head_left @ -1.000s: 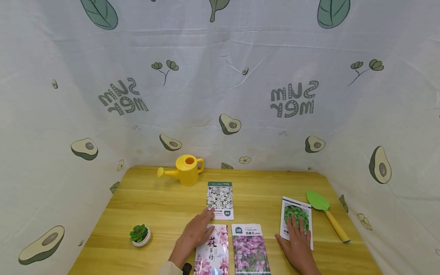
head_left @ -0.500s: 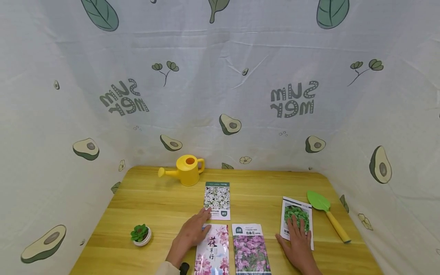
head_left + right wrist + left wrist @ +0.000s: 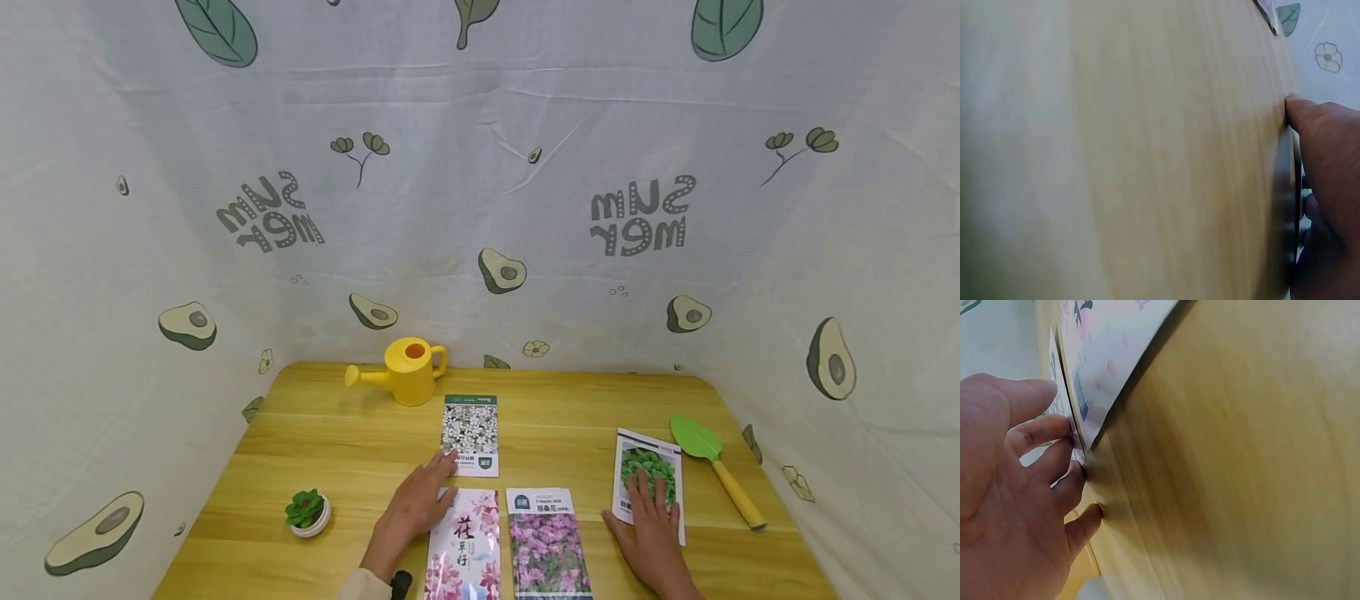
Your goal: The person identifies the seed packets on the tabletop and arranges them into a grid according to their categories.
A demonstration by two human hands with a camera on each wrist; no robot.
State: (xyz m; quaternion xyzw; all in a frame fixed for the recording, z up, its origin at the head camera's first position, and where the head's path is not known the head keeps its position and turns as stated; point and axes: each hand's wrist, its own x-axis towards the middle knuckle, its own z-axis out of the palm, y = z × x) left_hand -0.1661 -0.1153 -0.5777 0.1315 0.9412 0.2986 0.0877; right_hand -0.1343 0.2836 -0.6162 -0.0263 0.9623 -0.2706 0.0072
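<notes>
In the head view my left hand [image 3: 414,503] rests its fingertips on the lower left corner of a seed packet with white flowers [image 3: 469,429]. The left wrist view shows those fingers [image 3: 1063,472] slightly bent, tips down at the packet and the wood. Just below, a pink-blossom seed packet [image 3: 463,546] lies close beside my left thumb. My right hand [image 3: 651,533] lies with fingers spread on a seed packet with green leaves [image 3: 626,462], covering its lower middle. In the right wrist view the right thumb [image 3: 1304,111] touches the tabletop; the other fingers are mostly hidden.
A purple-flower seed packet [image 3: 550,546] lies between the hands. A yellow watering can [image 3: 408,372] stands at the back left, and a small potted succulent [image 3: 306,511] at the left. A green trowel with a yellow handle [image 3: 723,479] lies at the right. Printed cloth [image 3: 450,192] hangs behind the table.
The white-flower seed packet has slid left under my left fingertips, and the left hand has shifted left with it. My right hand and the other packets look unmoved.
</notes>
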